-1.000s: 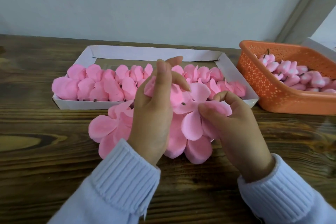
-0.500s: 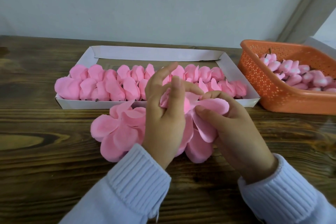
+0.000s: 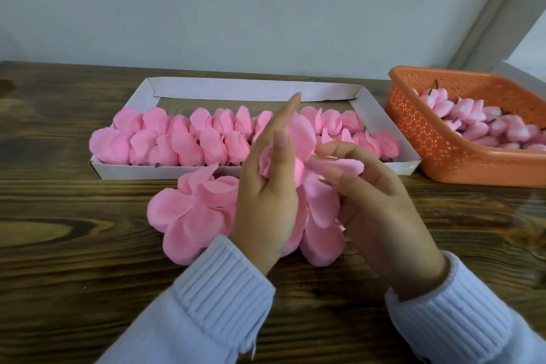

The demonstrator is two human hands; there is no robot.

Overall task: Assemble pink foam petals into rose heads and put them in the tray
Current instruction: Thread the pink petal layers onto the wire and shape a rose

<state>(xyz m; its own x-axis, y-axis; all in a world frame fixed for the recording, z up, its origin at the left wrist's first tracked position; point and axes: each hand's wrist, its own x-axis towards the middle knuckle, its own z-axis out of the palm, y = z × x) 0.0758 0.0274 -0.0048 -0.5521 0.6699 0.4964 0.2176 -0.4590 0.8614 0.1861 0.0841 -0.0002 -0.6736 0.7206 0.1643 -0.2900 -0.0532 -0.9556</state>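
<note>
Lifts one petal point(image 3: 300, 134) upright against left hand point(image 3: 266, 198) gripping rose head point(image 3: 298, 171), right hand point(image 3: 384, 210) pinching outer petal point(image 3: 345, 166); wrapping unfinished.

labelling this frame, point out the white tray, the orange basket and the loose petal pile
white tray point(image 3: 236, 91): head view, bare back wall
orange basket point(image 3: 428, 133): head view, perforated side wall
loose petal pile point(image 3: 183, 210): head view, left petals

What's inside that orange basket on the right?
The orange basket holds a heap of small pink buds with pale tips and short dark stems. They cover its floor, and its right end is out of frame.
</note>
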